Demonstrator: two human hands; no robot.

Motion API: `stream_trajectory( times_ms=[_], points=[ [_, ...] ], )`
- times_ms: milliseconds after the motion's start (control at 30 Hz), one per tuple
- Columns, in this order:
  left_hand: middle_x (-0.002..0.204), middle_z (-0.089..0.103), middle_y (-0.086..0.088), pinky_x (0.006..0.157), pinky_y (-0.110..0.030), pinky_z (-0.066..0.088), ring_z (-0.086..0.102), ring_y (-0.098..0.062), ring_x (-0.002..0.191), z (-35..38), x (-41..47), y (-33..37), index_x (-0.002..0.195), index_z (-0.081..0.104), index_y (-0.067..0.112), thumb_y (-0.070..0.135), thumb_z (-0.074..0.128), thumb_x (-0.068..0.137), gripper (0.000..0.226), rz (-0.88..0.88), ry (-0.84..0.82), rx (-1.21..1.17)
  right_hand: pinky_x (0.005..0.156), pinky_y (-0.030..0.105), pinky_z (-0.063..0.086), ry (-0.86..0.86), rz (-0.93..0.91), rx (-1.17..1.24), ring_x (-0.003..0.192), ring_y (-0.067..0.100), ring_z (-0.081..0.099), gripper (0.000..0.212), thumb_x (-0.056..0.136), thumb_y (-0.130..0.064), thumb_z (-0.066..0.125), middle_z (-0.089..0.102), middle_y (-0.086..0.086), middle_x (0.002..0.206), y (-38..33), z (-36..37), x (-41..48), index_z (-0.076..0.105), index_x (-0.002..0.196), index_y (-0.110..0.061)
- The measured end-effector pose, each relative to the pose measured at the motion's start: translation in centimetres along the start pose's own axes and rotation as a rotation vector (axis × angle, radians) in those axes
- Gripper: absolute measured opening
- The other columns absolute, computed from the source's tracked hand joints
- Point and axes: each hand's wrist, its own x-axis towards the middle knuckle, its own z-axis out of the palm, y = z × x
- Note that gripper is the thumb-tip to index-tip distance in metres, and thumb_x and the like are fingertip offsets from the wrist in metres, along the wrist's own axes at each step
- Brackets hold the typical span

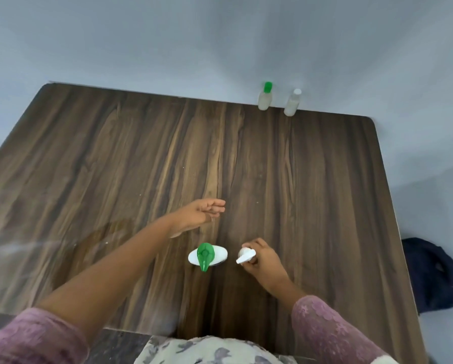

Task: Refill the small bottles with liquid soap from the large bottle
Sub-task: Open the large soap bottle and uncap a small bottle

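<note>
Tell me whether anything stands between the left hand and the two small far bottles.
Nothing visible does: only tabletop lies between the left hand and the green-capped bottle and white-capped bottle. The right hand grips the white pump bottle.

Looks like a room at home: my wood-grain bench (115,158) stands against a plain pale wall (193,40), small bottles (265,98) at its back edge, a dark cloth (430,274) heaped on the floor (435,195).

table (115,153) near centre: large bottle (207,256) left of pump dispenser (246,256) | far right edge: 2 small bottles (264,97) (293,102)
</note>
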Motion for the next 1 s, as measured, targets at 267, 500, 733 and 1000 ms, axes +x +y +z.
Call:
stream_trajectory(
  times_ms=[267, 500, 733, 1000],
  points=[
    [0.137, 0.051, -0.007, 0.101, -0.022, 0.037, 0.048, -0.014, 0.126, 0.5, -1.7, -0.8, 0.14, 0.04, 0.009, -0.007, 0.039, 0.095, 0.047, 0.0, 0.108, -0.1, 0.073, 0.002, 0.034, -0.017, 0.005, 0.001, 0.09, 0.005, 0.052, 0.029, 0.08, -0.016, 0.071, 0.048, -0.012, 0.103, 0.4, 1.5, -2.7, 0.064, 0.108, -0.018],
    [0.137, 0.051, -0.005, 0.109, -0.03, 0.034, 0.046, -0.017, 0.129, 1.2, -1.6, -0.8, 0.138, 0.042, 0.012, -0.008, 0.038, 0.094, 0.048, -0.016, 0.098, -0.105, 0.075, -0.001, 0.035, -0.04, 0.001, -0.006, 0.091, 0.0, 0.048, 0.035, 0.083, -0.024, 0.071, 0.046, -0.016, 0.106, 1.0, 2.5, -3.6, 0.061, 0.116, -0.021],
    [0.135, 0.052, -0.004, 0.113, -0.037, 0.03, 0.047, -0.017, 0.127, 1.2, -1.0, -0.8, 0.137, 0.043, 0.014, -0.005, 0.038, 0.095, 0.046, -0.031, 0.11, -0.113, 0.085, 0.012, 0.047, -0.186, 0.083, -0.066, 0.089, 0.005, 0.055, 0.064, 0.083, -0.016, 0.07, 0.036, -0.015, 0.128, 2.6, 2.3, -3.3, 0.04, 0.14, -0.024],
    [0.13, 0.056, 0.0, 0.095, -0.017, 0.041, 0.052, -0.013, 0.122, 0.2, 1.0, -1.0, 0.135, 0.045, 0.015, 0.002, 0.043, 0.098, 0.039, 0.024, 0.159, -0.117, 0.083, 0.014, 0.046, -0.065, -0.03, -0.008, 0.083, 0.006, 0.056, 0.056, 0.083, 0.011, 0.043, 0.04, -0.016, 0.119, 5.3, -1.0, -1.9, 0.053, 0.127, -0.023]
  ],
)
